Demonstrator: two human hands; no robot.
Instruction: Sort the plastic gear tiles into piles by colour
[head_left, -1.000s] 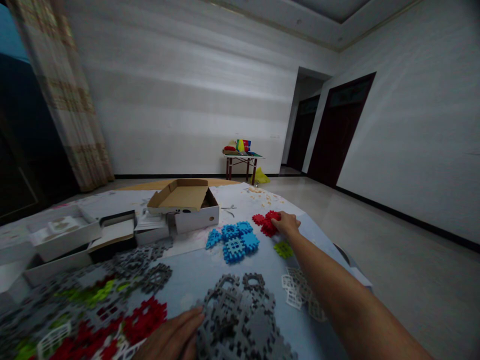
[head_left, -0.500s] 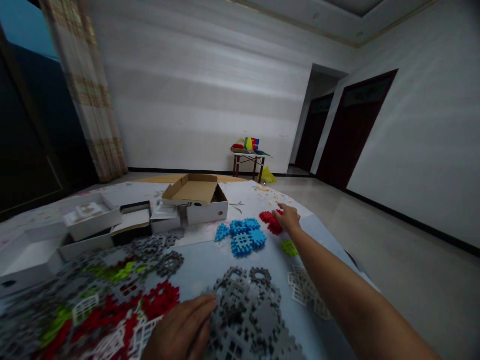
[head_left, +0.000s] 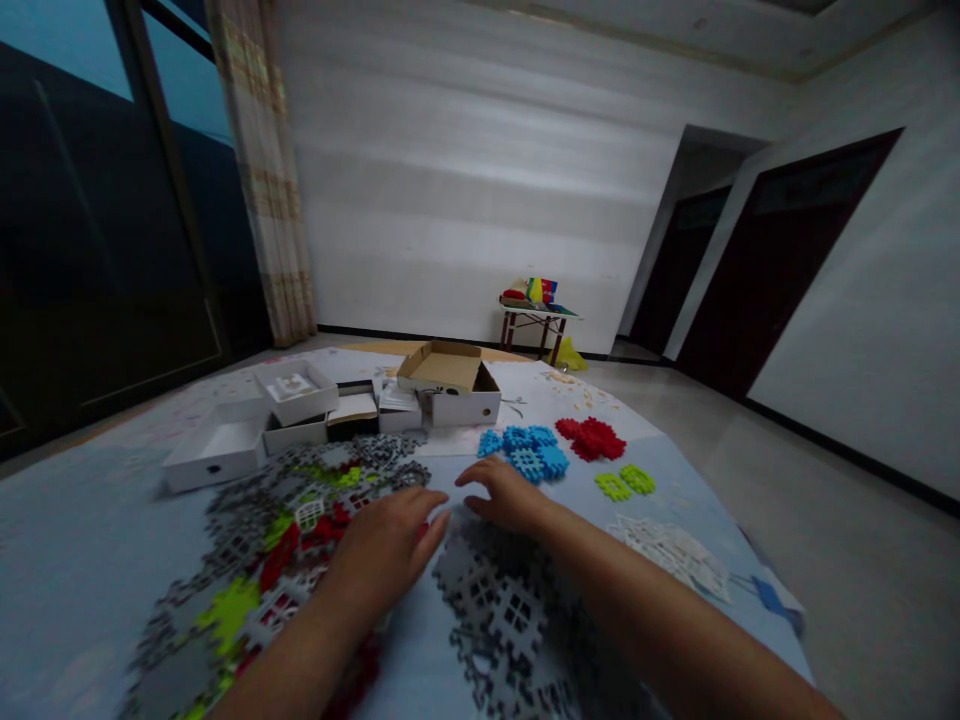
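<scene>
My left hand [head_left: 390, 540] hovers at the right side of a mixed heap of flat, notched interlocking plastic pieces [head_left: 232, 605], coloured grey, red, lime and white. A bit of a red piece [head_left: 424, 527] shows between its thumb and fingers, mostly hidden. Facing it, my right hand [head_left: 504, 492] has its thumb and fingers apart with nothing seen in them. Below the right hand lies a pile of grey pieces [head_left: 517, 610], partly covered by my forearm. Blue pieces [head_left: 551, 460] sit just beyond that hand.
Red pieces [head_left: 598, 438], lime pieces [head_left: 615, 487] and white lattice pieces [head_left: 671, 550] lie in separate groups on the right. White open boxes [head_left: 217, 450] and a box with a brown lid [head_left: 465, 405] stand along the back. The round table's edge curves down the right.
My right hand has come back from the red group to the middle, near my left hand. My left hand has lifted slightly forward. The view has shifted left.
</scene>
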